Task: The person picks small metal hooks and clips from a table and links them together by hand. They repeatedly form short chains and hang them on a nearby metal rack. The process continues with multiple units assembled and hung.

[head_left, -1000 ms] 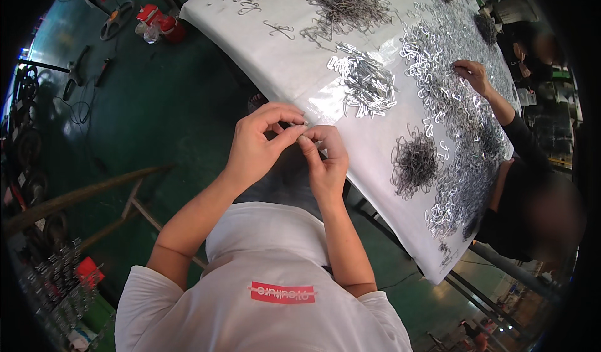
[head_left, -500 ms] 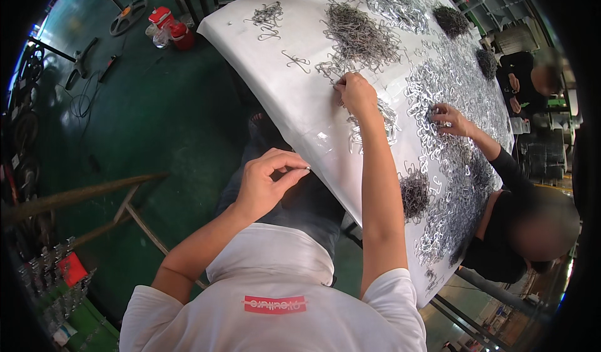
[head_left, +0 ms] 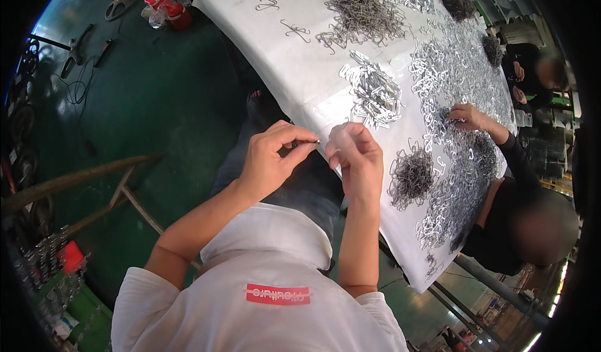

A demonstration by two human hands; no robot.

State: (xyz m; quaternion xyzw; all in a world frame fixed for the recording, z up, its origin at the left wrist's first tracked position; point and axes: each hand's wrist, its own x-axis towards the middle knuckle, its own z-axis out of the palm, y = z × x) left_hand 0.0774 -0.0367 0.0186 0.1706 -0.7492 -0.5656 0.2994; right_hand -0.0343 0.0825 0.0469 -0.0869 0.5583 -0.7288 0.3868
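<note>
My left hand (head_left: 275, 155) is closed in a pinch at the table's near edge. A small silvery metal piece (head_left: 317, 141) shows at its fingertips; most of it is hidden. Just to its right, my right hand (head_left: 358, 159) has its fingers curled together, somewhat blurred, and what they hold cannot be made out. Beyond the hands on the white-covered table (head_left: 300, 86) lies a pile of shiny flat metal pieces (head_left: 375, 92). Farther off is a heap of dark bent wire hooks (head_left: 363, 10), and a smaller tangled wire heap (head_left: 411, 178) lies to the right.
Shiny metal links (head_left: 463, 70) spread across the table's right side, where a co-worker's hand (head_left: 466, 117) reaches in. Another person (head_left: 532, 73) sits farther back. Red containers (head_left: 168, 7) stand on the green floor at far left. A wooden frame (head_left: 81, 183) stands at left.
My right hand has come back from the dark hooks to beside my left hand, uncovering the shiny pile. My left hand stays pinched, slightly higher in view. The co-worker's hand shifted slightly right.
</note>
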